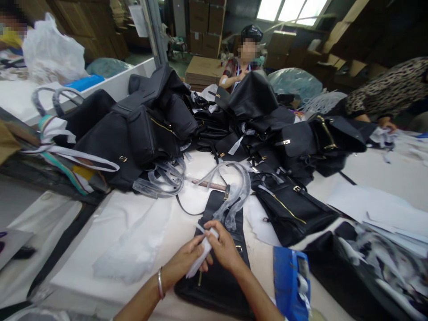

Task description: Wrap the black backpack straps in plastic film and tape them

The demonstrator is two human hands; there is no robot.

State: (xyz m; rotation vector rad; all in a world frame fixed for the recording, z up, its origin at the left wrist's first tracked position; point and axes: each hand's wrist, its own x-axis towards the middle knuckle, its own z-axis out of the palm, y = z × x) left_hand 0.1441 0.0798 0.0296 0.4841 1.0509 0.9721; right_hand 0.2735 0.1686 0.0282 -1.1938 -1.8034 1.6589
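White wrap strip (196, 266): in the fingers of both hands, above the front of a black bag (225, 285). Contact with the bag: cannot tell.

Key relation: strip lies between the two sets of fingers, long axis slanting. Far end at the right hand (223, 247), pinched by thumb and index; near end runs past the left hand (183, 262), pointing back toward the wearer and leftward. Left thumb on top, other fingers curled round below. Neither hand open; gap just the strip's thickness. Right hand nearer the far end, left nearer the loose one.

Bag: flat on the bench (259, 258), directly under the fingers, long axis running away from the wearer, top end beyond the fingers, base on the near side. Plastic-wrapped straps (245, 183) loop beyond the fingers, slightly right. Blue item (284, 281) to their right, near side.
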